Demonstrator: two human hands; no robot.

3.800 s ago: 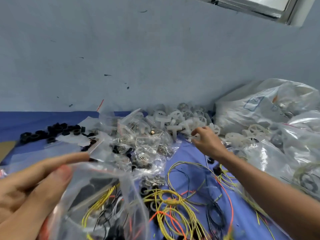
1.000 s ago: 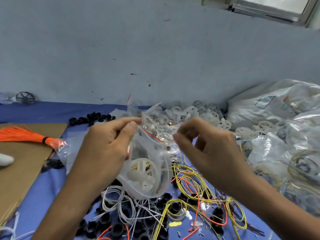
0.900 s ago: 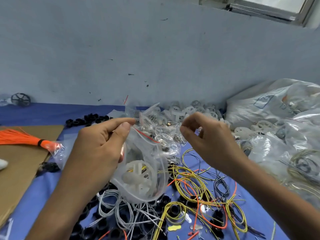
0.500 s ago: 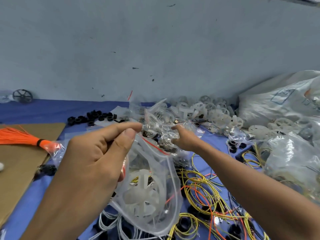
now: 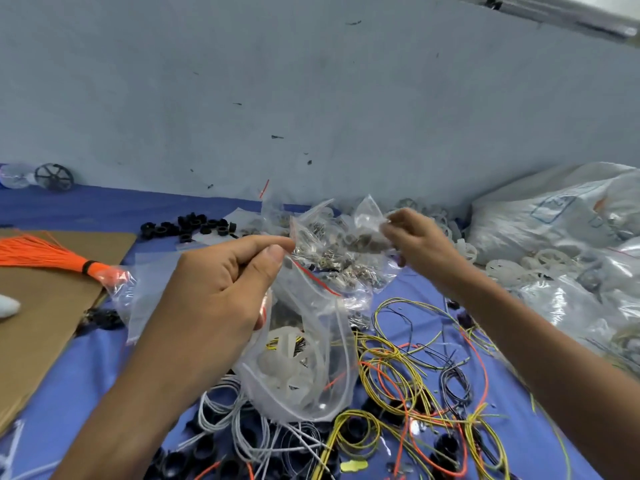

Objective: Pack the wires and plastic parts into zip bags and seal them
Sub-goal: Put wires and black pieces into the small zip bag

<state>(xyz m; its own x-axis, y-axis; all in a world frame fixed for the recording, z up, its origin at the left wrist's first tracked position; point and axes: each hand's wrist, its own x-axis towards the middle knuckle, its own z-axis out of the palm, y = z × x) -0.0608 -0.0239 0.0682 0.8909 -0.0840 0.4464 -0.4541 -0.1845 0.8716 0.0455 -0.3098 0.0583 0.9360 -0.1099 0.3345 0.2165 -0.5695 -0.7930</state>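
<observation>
A pale blue-grey wall [image 5: 311, 81] fills the far side, flecked with small dark marks [image 5: 277, 136]. A window frame [image 5: 561, 15] cuts across its top right corner. A blue cloth [image 5: 86, 368] covers the work surface. On the left lies a flat sheet of brown cardboard [image 5: 45, 323], with a white rounded object [image 5: 7, 305] at its left edge, cut off by the view. A large white sack [image 5: 540, 216] slumps against the wall, far right.

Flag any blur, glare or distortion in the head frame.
Head view: soft, even light with faint shadows; the right hand and the small clear plastic bag it pinches are motion-smeared; the left hand is sharp; white glints on the clear zip bag with the red seal strip it grips partly veil its contents; the far edge of the blue table cover slopes, from lens or head tilt.
</observation>
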